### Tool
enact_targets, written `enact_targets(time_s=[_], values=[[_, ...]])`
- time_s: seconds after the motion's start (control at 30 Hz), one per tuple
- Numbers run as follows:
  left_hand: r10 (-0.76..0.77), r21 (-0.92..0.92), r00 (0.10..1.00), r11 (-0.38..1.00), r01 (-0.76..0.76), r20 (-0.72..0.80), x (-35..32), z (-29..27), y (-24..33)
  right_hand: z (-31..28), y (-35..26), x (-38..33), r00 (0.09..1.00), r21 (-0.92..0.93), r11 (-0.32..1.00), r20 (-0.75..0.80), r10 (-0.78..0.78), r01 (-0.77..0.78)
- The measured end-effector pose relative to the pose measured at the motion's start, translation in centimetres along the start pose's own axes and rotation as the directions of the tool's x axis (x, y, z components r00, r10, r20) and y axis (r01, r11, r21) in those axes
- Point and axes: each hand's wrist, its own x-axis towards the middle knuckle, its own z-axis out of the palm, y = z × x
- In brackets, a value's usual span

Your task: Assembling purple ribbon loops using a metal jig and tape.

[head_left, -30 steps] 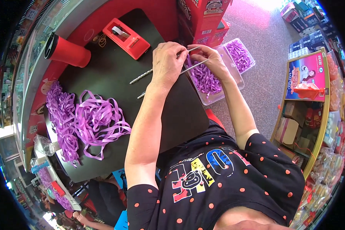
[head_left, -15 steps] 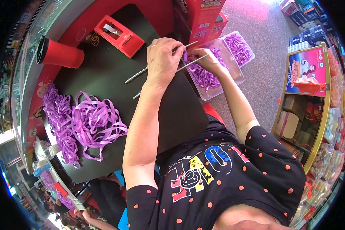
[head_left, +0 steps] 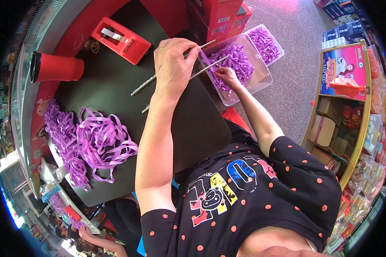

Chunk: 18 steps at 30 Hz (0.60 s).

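Observation:
Above the black table, my left hand point(head_left: 173, 62) is closed, thumb and fingers pinching a thin metal rod point(head_left: 144, 85) with a spiral-grooved end. The rod's plain tip sticks out to the right past the thumb. A second metal rod point(head_left: 208, 67) runs roughly parallel below it, passing under my left wrist. By the left thumb hangs a short purple ribbon point(head_left: 204, 57). My right hand point(head_left: 228, 78) is over the clear plastic box point(head_left: 261, 80) of cut purple ribbon pieces point(head_left: 240, 64). Its fingers are pinched together; what they hold, if anything, is hidden.
Piles of long purple ribbon point(head_left: 105, 139) lie on the table's left point(head_left: 193, 141). A red tape dispenser point(head_left: 122, 40) and a red cup point(head_left: 58, 67) stand farther back. Beyond the box sit another tub of ribbon pieces point(head_left: 265, 45) and a red carton point(head_left: 225, 21). A shelf point(head_left: 336, 124) is at right.
My right hand has moved from the rod tips down and right, over the ribbon pieces in the box. My left hand still grips the rod. The view has shifted slightly.

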Motion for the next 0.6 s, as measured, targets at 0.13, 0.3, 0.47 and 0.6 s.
enact_targets(time_s=[0.13, 0.3, 0.47, 0.6], values=[[-0.007, -0.017, 1.000, 1.000, 0.007, 0.006, 0.0, 0.1, 0.1, 2.1, -0.4, -1.9, 0.991, 0.149, 0.987, -0.125, -0.039, 0.057], [-0.001, -0.015, 1.000, 1.000, 0.000, -0.008, -0.1, 0.4, -0.5, 3.1, -0.9, -6.0, 0.862, -0.140, 0.863, -0.090, -0.499, 0.485], [0.010, -0.017, 1.000, 1.000, -0.010, -0.022, -0.1, 0.3, -0.6, 1.6, -1.3, -10.2, 0.842, -0.117, 0.835, 0.040, -0.537, 0.538], [-0.021, -0.027, 1.000, 0.999, 0.021, 0.016, -0.2, -0.1, -0.7, -0.5, -1.9, -13.4, 0.907, -0.076, 0.904, 0.063, -0.416, 0.420]])
